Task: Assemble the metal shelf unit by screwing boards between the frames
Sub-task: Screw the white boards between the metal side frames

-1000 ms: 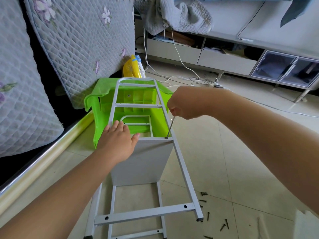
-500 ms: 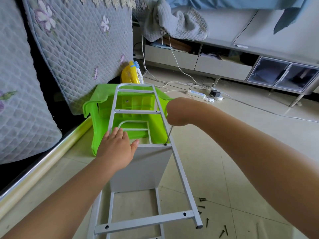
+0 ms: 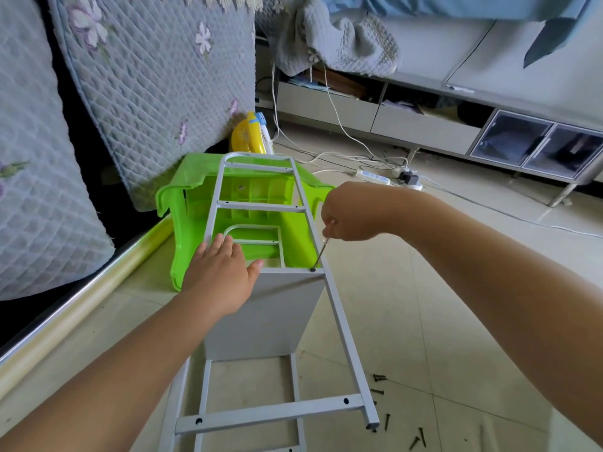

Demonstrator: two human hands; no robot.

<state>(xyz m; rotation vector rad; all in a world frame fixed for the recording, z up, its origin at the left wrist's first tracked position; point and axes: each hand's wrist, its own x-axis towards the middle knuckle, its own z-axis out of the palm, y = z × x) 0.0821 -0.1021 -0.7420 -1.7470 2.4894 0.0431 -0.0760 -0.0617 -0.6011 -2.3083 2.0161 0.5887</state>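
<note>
Your left hand lies flat, fingers spread, on the frame above the board, while your right hand fist-grips the screwdriver on a screw

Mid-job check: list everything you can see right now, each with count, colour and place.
Metal frame: two, grey-white, one on top, one on the floor beneath.
Board: one, light grey, standing on edge between the frames.
Screwdriver: one, thin metal shaft, tip at the board's right corner.
Loose screws: several, dark, on the floor tiles at lower right.
Stool: one, bright green, tipped on its side behind the frame.
Fan: one, yellow, behind the stool.
Quilted covers: grey, floral, at left.
Power strip: one, white, with cables, near the cabinet.
Cabinet: one, low, grey, along the far wall.
Left hand: flat on the board's top edge.
Right hand: gripping the screwdriver.
</note>
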